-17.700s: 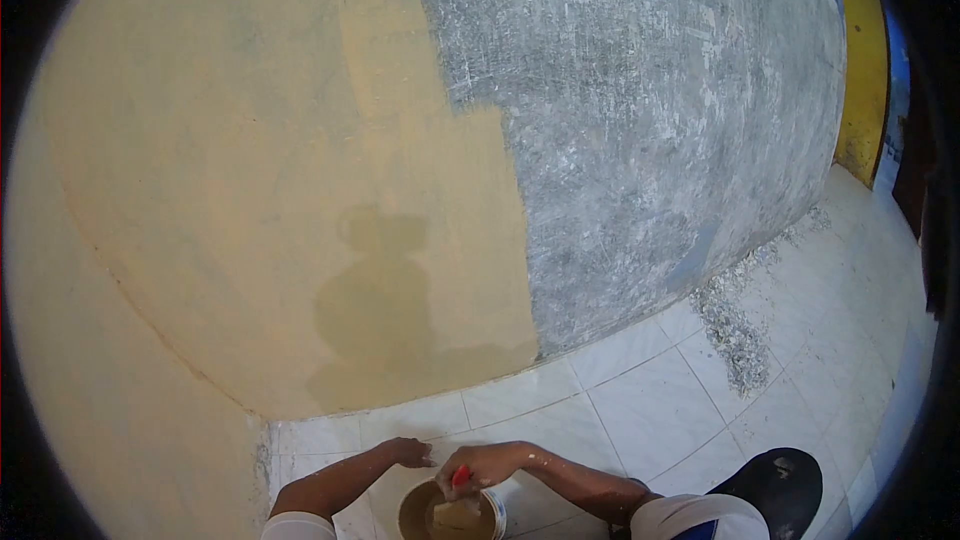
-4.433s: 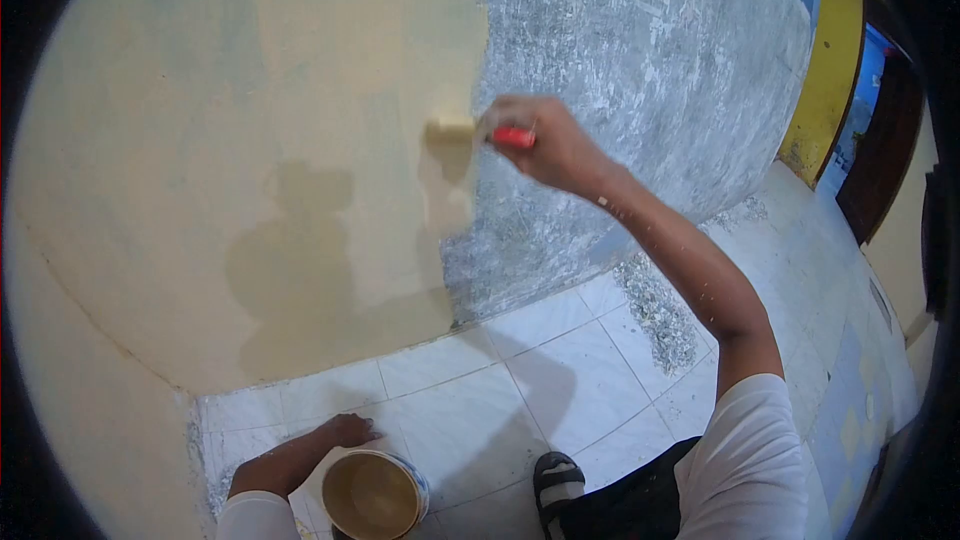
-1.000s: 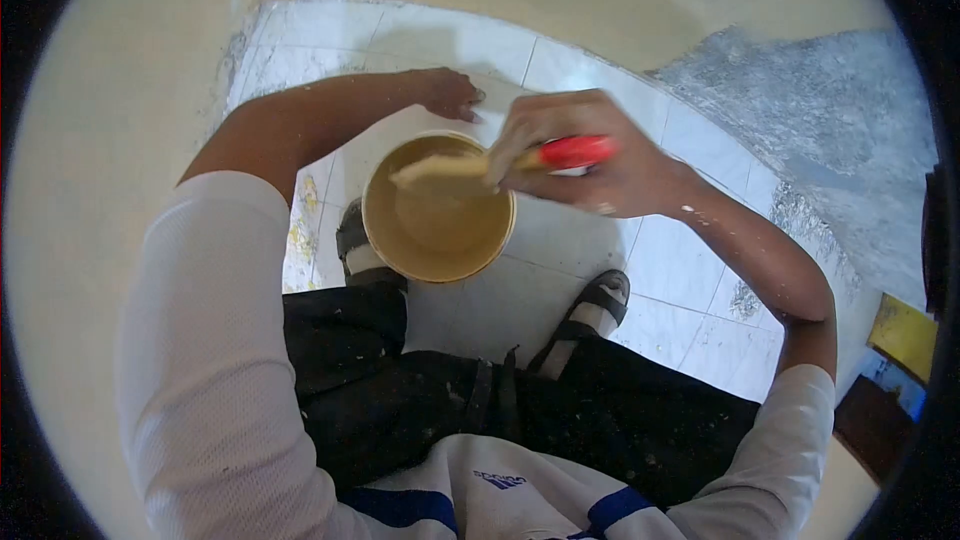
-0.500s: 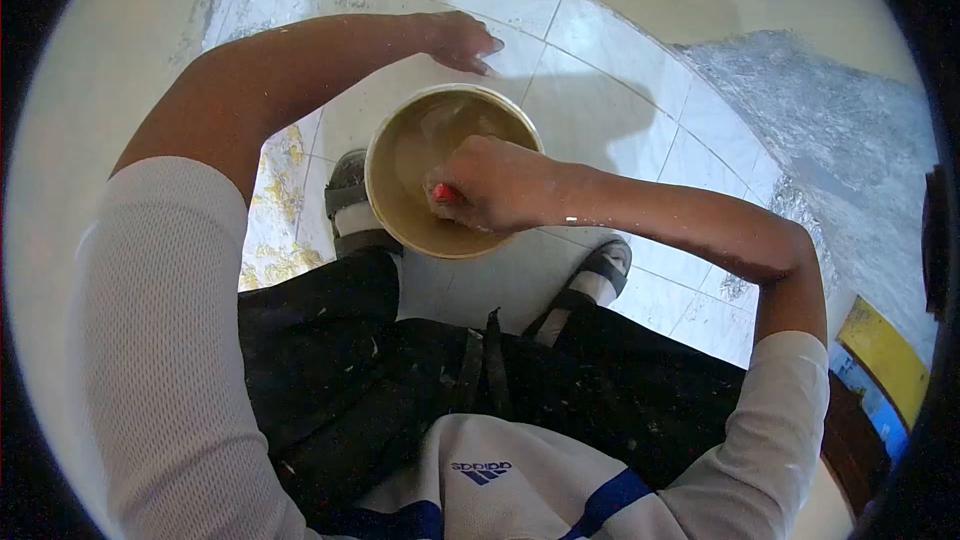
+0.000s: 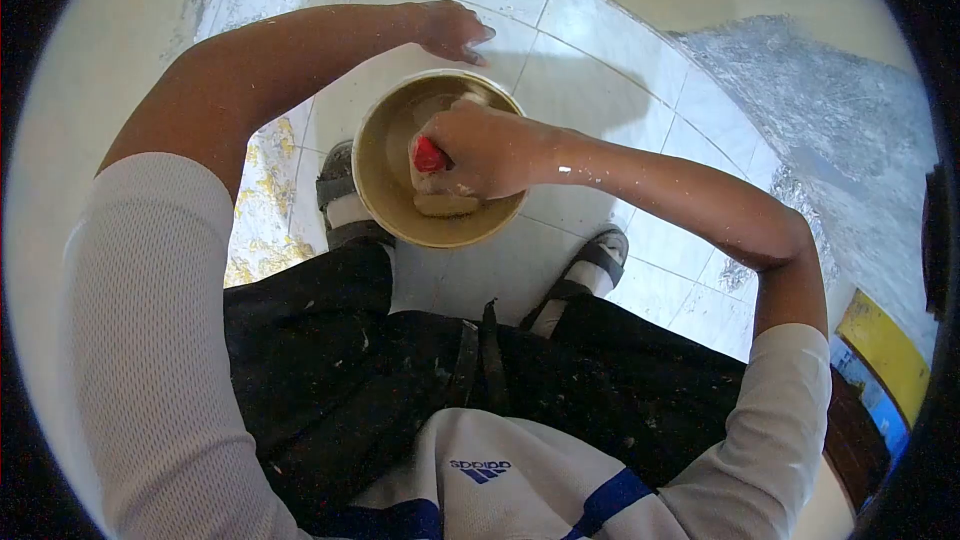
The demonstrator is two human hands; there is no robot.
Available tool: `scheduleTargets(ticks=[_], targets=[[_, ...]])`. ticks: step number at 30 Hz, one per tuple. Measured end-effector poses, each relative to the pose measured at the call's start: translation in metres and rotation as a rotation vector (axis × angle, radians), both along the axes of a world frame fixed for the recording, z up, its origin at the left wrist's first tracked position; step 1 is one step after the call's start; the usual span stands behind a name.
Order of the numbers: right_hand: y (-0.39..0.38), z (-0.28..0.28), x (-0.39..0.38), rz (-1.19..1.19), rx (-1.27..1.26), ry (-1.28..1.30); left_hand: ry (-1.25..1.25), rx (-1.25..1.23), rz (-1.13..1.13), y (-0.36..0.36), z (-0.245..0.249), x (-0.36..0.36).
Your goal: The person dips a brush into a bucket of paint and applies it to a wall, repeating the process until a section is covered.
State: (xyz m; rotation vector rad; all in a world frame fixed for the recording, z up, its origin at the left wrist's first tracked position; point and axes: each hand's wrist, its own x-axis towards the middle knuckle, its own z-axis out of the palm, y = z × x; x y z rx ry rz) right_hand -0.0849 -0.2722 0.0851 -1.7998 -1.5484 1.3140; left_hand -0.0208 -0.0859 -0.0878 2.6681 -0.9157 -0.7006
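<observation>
A round bucket (image 5: 372, 195) stands on the floor between my feet, with a wet, beige-brown mix inside. My right hand (image 5: 480, 150) reaches into it, fingers wrapped round the red handle (image 5: 430, 155) of a tool. Its working end is mostly hidden by the hand and the mix, so I cannot tell its kind. A pale, coated patch (image 5: 447, 204) shows just below the fist. Just past the bucket's far rim is my left hand (image 5: 455, 32), empty, its fingers stretched loosely apart.
My sandalled feet (image 5: 603, 260) flank the bucket on white floor tiles (image 5: 590, 35). Yellowish stains (image 5: 265, 210) mark the tiles at left. A rough grey patch (image 5: 800, 100) lies at right, near a yellow-and-blue object (image 5: 880, 355).
My right hand has shifted up and left inside the bucket, and more of the red handle shows. The left hand has moved slightly up and left. The bucket appears a little higher and farther left.
</observation>
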Motion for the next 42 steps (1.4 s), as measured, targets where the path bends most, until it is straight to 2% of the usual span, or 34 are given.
scheduleTargets(ticks=[5,8,11,14,16,20,22,25,29,30,32,36,38,39,41,42], targets=[[0.001,0.006,0.007,-0.004,0.061,0.067,0.011,0.014,-0.009,-0.001,0.007,-0.001],[0.004,0.000,0.011,-0.025,0.041,-0.047,0.030,0.049,-0.015,-0.003,0.009,0.000],[0.008,0.007,0.019,-0.046,-0.116,0.153,0.019,0.037,-0.024,-0.002,0.008,-0.001],[0.003,0.023,0.024,-0.179,-0.158,0.452,-0.023,-0.001,-0.034,0.001,0.002,-0.002],[0.001,0.016,0.028,-0.220,-0.152,0.496,-0.083,-0.034,-0.048,0.002,-0.002,-0.004],[-0.007,0.015,0.034,-0.310,-0.146,0.577,0.031,0.100,-0.036,-0.003,0.012,-0.001],[-0.010,0.019,0.037,-0.357,-0.151,0.577,0.020,0.082,-0.039,-0.004,0.013,-0.002],[-0.013,0.030,0.041,-0.413,-0.105,0.565,0.168,-0.022,0.067,-0.003,0.021,-0.006],[-0.013,0.039,0.047,-0.414,-0.015,0.472,0.241,0.033,0.170,-0.008,0.016,-0.007],[-0.014,0.042,0.049,-0.436,0.021,0.483,0.253,0.078,0.194,-0.013,0.035,-0.012],[-0.021,0.051,0.059,-0.481,0.097,0.493,0.189,0.111,0.148,-0.014,0.041,-0.006],[-0.042,0.050,0.092,-0.679,0.277,0.839,0.059,0.072,0.127,-0.013,0.029,-0.005],[-0.058,0.046,0.117,-0.757,0.462,0.976,-0.030,0.055,0.105,-0.016,0.020,-0.006],[-0.069,0.057,0.122,-0.913,0.556,0.999,-0.056,0.076,0.089,-0.017,0.022,-0.001],[-0.100,0.042,0.140,-1.068,0.904,0.993,-0.110,0.130,0.060,-0.018,0.020,-0.004],[-0.117,0.024,0.149,-1.118,1.080,1.008,-0.185,0.081,0.040,-0.017,0.013,-0.007]])
